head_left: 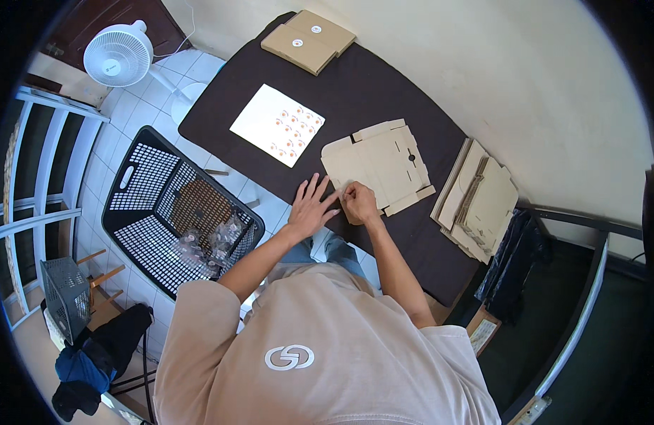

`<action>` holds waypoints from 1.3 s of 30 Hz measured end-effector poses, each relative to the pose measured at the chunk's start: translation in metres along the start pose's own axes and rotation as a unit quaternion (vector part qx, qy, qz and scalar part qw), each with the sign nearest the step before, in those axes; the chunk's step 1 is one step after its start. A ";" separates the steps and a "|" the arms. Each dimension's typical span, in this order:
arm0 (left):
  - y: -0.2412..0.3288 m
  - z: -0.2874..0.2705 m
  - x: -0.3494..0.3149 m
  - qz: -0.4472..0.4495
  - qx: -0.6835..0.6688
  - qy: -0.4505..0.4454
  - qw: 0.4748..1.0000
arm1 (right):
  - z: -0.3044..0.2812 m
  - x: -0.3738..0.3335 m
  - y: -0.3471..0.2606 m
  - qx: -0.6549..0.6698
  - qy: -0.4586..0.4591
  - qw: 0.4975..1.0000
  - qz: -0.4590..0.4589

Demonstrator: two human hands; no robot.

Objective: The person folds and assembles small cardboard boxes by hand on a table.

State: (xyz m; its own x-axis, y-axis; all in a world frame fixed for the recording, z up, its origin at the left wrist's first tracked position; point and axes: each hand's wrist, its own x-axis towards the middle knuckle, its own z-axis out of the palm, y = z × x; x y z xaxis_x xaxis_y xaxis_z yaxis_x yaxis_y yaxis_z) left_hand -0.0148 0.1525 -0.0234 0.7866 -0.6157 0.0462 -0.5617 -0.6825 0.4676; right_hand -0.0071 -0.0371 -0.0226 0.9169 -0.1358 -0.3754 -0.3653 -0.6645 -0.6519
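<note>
A flat, unfolded cardboard box [376,164] with slots and tabs lies on the dark-covered table in front of me. My left hand [311,207] rests at its near left corner, fingers spread and stretched out. Right beside it, my right hand [359,203] is closed on the near edge of the cardboard, with fingers curled and pinched together. Whether anything else is between those fingertips is hidden. Left of the cardboard lies a white sheet of round orange-and-white stickers [279,126], partly used.
Two folded cardboard boxes [309,41] with round stickers sit at the table's far end. More flat cardboard blanks [477,198] are stacked at the right. A black plastic basket [151,170] holding clear plastic packets stands left of the table, near a white fan [118,55].
</note>
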 end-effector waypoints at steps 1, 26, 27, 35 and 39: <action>-0.003 -0.002 0.003 -0.020 -0.022 0.003 1.000 | 0.001 0.000 0.002 0.006 0.004 1.000 -0.011; -0.031 -0.071 0.083 -0.352 -0.401 0.028 0.845 | -0.034 -0.116 -0.006 -0.002 -0.049 0.972 -0.231; -0.032 -0.060 0.083 -0.320 -0.441 -0.038 0.838 | -0.039 -0.125 -0.002 -0.005 -0.071 0.969 -0.238; 0.018 0.005 0.053 -0.332 -0.535 0.247 0.737 | -0.105 -0.096 0.052 -0.151 0.153 0.964 -0.155; 0.072 0.011 0.025 -0.454 -0.612 0.044 0.646 | -0.141 -0.051 0.090 -0.176 0.216 0.954 -0.110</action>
State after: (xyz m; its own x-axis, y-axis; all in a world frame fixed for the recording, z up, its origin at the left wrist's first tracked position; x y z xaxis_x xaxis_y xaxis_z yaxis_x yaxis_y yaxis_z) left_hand -0.0379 0.0835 0.0014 0.6906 -0.1194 -0.7133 0.7232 0.1088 0.6820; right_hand -0.0643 -0.1934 0.0308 0.9737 -0.2040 0.1013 -0.1492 -0.9072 -0.3934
